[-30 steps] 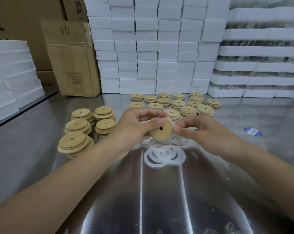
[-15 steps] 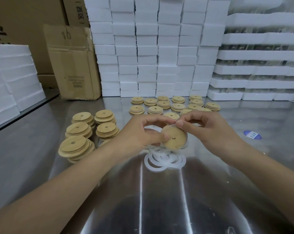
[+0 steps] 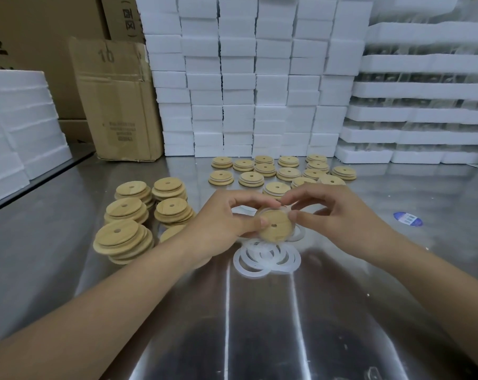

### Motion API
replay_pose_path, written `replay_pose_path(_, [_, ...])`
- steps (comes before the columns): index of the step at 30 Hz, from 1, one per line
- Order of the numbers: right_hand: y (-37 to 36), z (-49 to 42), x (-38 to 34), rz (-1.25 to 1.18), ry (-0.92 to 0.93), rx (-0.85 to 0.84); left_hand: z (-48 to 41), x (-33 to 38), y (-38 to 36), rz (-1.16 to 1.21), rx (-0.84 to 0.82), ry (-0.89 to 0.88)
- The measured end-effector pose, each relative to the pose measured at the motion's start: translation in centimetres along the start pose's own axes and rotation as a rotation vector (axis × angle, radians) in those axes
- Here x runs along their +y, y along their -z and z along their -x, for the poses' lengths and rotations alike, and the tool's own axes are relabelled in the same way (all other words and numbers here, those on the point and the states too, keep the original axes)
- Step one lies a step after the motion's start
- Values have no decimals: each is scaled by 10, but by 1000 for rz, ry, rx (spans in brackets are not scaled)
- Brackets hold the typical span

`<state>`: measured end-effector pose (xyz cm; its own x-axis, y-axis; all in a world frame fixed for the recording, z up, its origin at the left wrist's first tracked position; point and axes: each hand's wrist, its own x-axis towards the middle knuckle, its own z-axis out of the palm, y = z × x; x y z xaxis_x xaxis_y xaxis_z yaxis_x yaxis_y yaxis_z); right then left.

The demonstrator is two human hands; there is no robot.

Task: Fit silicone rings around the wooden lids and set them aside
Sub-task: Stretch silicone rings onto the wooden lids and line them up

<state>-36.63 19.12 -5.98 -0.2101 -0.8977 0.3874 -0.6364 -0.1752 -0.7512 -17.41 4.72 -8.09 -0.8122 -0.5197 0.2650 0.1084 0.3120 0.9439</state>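
Head view, positions given relative to the loose silicone ring pile [image 3: 238, 259] on the steel table [image 3: 342, 311]:
- wooden lid [image 3: 276, 224] is held off the table just above the far edge of the pile, tilted, with the face and centre hole toward the camera
- left hand [image 3: 227, 223] grasps the lid: thumb tip on the face beside the hole, fingers curled over the top toward the far side
- right hand [image 3: 339, 212] has thumb and index finger pinching at the lid's upper right rim, other fingers loosely curled
- translucent silicone ring [image 3: 284, 208] shows at that rim under the fingertips; can't tell if it's seated all the way round
- stacks of lids [image 3: 122, 238] sit left of the pile, one partly hidden behind the left wrist
- rows of single lids [image 3: 265, 170] lie flat beyond the pile, nearest ones just behind the hands
- blue sticker [image 3: 407, 218] is right of the pile, well apart
- cardboard box [image 3: 117, 105] is far back left of the pile, white foam blocks [image 3: 246, 78] stacked far behind it
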Motion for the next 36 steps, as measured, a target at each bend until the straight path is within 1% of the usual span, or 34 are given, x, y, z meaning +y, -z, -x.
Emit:
replay_pose_path(2, [-2, 0, 1, 18, 14, 13, 0, 0, 0, 10, 6, 16])
replay_pose_path(9, [-3, -3, 9, 71, -29, 71, -2, -5, 0, 38, 81, 36])
replay_pose_path(14, [-1, -3, 15, 124, -123, -4, -2, -6, 0, 30, 120, 41])
replay_pose_path(20, [-4, -3, 15, 77, -131, -23, 0, -1, -1, -68, 142, 45])
replay_pose_path(22, [-3, -4, 16, 61, -135, -5, 0, -1, -2, -159, 127, 26])
replay_pose_path(26, [-2, -3, 12, 39, -101, 18, 4, -8, -3, -500, 31, -115])
replay_pose_path(29, [1, -2, 8, 120, -126, -55, 7, -10, -6, -677, 31, -145])
replay_pose_path(31, [8, 0, 3, 256, -177, -193, 8, -5, -8, -802, 37, -109])
replay_pose_path(33, [14, 3, -5, 448, -185, -330, 7, 2, -9, -894, 57, -50])
replay_pose_path(34, [17, 5, -7, 498, -186, -356, 6, 5, -10, -933, 65, -15])
replay_pose_path(36, [24, 7, -17, 538, -209, -347, 3, 13, -11, -1026, 57, 61])
